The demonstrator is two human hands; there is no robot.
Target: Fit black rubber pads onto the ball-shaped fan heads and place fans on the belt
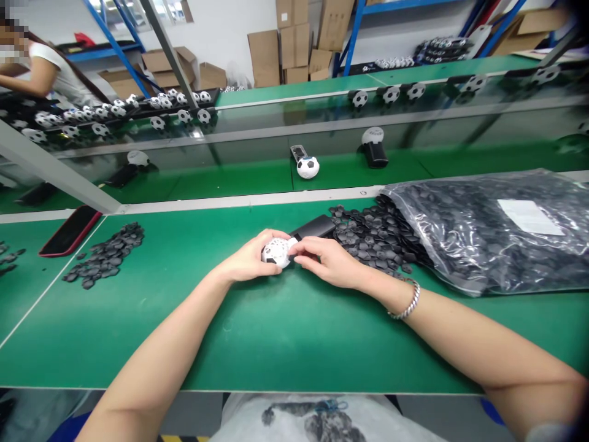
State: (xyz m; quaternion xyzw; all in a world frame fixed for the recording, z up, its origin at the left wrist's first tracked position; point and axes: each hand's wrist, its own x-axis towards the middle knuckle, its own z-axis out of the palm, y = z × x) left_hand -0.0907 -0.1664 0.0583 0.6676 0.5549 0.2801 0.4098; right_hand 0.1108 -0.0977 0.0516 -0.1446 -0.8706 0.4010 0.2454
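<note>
Soccer ball point(277, 251) in left hand point(251, 259), right hand point(330, 261) alongside

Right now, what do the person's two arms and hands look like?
The left hand and right hand are gloveless, forearms uncovered. A silver, twisted metal bracelet circles the right wrist. Pale cloth, perhaps a sleeve, shows at the right upper arm.

It is an assembly workshop. A green workbench point(276, 344) lines a conveyor point(230, 172) (football-patterned parts point(308, 167) on it), cardboard boxes point(295, 48) behind
</note>
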